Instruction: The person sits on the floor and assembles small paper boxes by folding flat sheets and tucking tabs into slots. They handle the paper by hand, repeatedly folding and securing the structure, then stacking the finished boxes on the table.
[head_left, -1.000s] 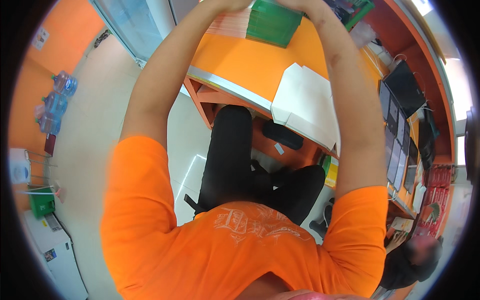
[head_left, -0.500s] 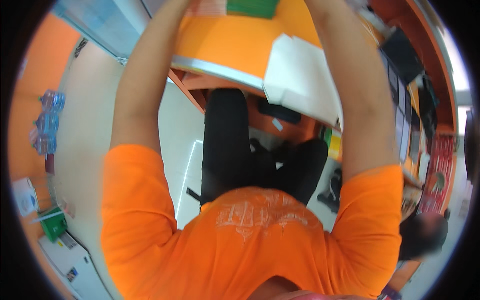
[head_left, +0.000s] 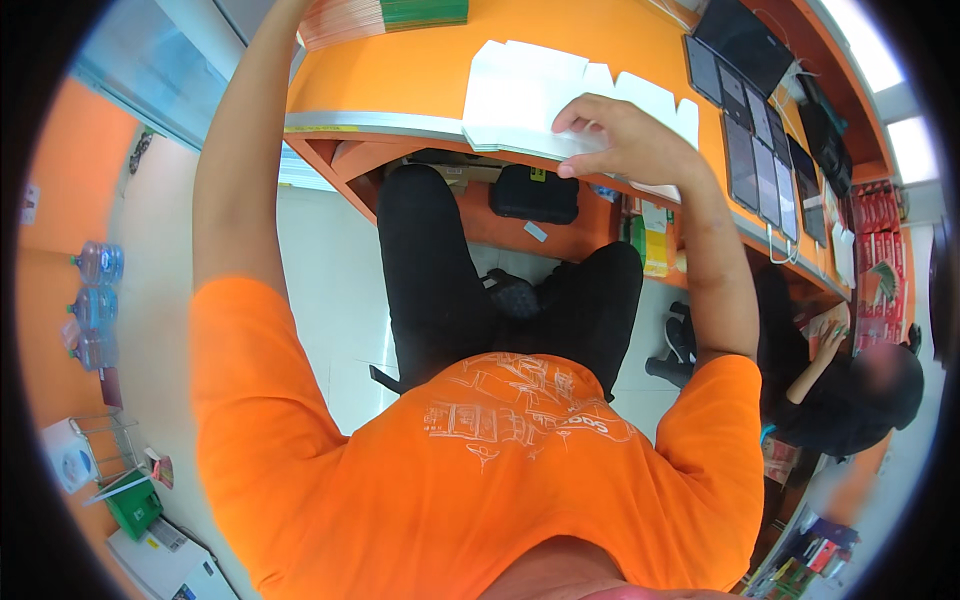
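Note:
My right hand (head_left: 635, 140) is at the near edge of the orange desk, over a stack of flat white die-cut card sheets (head_left: 515, 95). Its thumb and fingers are apart in a loose curve, and I see nothing held between them. Whether the fingertips touch the top sheet, I cannot tell. My left forearm (head_left: 240, 150) stretches up past the desk's left end, and the hand itself is beyond the top edge. Close to that wrist lies a stack of green and pale red flat pieces (head_left: 390, 20).
Several phones or tablets (head_left: 740, 160) lie in rows at the desk's right, beside a black laptop (head_left: 745, 45). A black case (head_left: 535, 195) sits on the shelf beneath the desk (head_left: 390, 75). Another person (head_left: 840, 390) in black is at the right. Water bottles (head_left: 95, 300) stand at the left wall.
My right hand has come back from beyond the top edge to the white card sheets. My left arm stays stretched forward. The view has shifted, showing more of the desk's right side.

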